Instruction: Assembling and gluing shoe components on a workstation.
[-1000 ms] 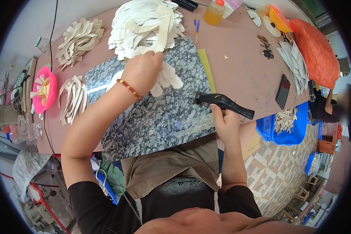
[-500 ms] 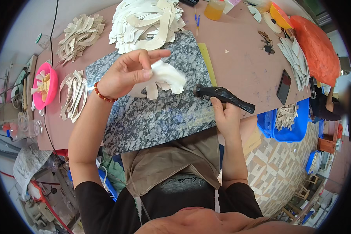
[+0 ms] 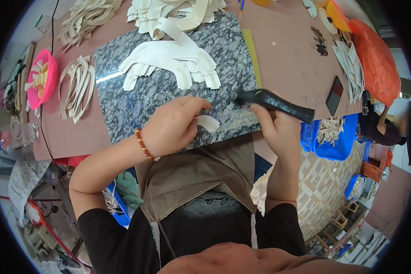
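left hand: the bare left hand, a beaded bracelet at its wrist, has thumb and fingers closed around one end of a short, curved, white strip of thin sheet material; the exact grip behind the knuckles is hidden.
strip: its free end points right, over the near part of the grey-and-black speckled stone slab; whether it touches the slab cannot be told.
right hand: the bare right hand, apart from the left, is wrapped around the black hammer, whose head points left over the slab.
strip's handling: probably very light, bendy yet springy enough to keep its curve, and unlikely to break; a pinch at one end, by the edges, should leave the middle flat and fingertips clear.
hammer's handling: likely heavy at the head and rigid; the handle is the place to grip.
white pieces: a fanned stack of curved white pieces lies on the slab beyond the left hand.
table: the slab rests on a dull pink tabletop.
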Tool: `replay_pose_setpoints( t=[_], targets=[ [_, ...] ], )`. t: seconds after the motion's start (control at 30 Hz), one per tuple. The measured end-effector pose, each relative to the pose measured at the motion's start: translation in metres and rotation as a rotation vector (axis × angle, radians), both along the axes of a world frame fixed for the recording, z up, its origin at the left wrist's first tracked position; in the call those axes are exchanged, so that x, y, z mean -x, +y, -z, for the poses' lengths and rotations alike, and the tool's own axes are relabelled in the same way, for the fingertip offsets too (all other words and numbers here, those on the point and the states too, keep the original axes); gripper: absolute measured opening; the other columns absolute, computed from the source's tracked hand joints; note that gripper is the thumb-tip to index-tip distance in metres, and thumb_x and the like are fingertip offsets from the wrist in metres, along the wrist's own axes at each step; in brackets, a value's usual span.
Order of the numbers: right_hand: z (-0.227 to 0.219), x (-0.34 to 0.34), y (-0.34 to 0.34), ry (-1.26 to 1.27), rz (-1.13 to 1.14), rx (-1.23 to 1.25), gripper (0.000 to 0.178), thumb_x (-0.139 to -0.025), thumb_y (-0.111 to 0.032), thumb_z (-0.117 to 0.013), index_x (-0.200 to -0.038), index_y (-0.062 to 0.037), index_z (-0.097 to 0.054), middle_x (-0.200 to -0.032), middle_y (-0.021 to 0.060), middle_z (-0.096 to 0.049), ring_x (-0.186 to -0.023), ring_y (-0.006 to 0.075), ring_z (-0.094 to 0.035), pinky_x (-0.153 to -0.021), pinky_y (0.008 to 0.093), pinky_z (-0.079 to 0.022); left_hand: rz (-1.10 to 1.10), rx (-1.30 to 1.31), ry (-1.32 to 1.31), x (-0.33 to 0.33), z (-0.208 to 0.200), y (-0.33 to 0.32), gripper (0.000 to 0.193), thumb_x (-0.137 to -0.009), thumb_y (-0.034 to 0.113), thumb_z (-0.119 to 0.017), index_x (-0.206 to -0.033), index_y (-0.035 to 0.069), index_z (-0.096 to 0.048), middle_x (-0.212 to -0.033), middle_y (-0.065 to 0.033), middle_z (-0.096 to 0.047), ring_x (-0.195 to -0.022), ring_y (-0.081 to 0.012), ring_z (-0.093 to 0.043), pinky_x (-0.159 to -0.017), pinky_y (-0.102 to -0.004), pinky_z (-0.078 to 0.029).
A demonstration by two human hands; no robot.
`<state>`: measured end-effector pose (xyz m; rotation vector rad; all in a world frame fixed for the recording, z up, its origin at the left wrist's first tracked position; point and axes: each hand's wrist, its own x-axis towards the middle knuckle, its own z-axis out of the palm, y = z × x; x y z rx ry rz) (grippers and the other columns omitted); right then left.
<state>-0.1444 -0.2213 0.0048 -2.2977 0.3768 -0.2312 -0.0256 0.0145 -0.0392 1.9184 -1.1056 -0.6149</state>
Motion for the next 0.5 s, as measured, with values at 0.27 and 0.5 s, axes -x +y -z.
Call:
replay_pose_setpoints(
  t=[0.27,0.5],
  targets=[
    [-0.021,0.009,0.035,0.121,-0.344,0.087,0.024,-0.086,-0.015,-0.083,-0.103,-0.0043,-0.069,-0.086,0.0106,-0.068,-0.073,0.0315,-0.068,-0.065,0.0368,-0.053,0.116,0.078,-0.23,-0.011,0.003,-0.007,0.033,-0.083,-0.005,-0.066,-0.115,0.001,-0.072,-0.101,-0.0154,-0.066,-0.095,-0.0359,-0.066,-0.082,-0.0442,-0.055],
    [-0.011,0.017,0.038,0.092,-0.341,0.146,0.02,-0.088,-0.014,-0.081,-0.1,-0.0044,-0.069,-0.086,0.0106,-0.068,-0.073,0.0325,-0.069,-0.064,0.0382,-0.053,0.279,0.052,-0.143,-0.03,0.009,-0.021,0.02,-0.085,0.003,-0.073,-0.105,0.002,-0.075,-0.097,-0.0123,-0.068,-0.096,-0.034,-0.067,-0.083,-0.0437,-0.055]
  ],
)
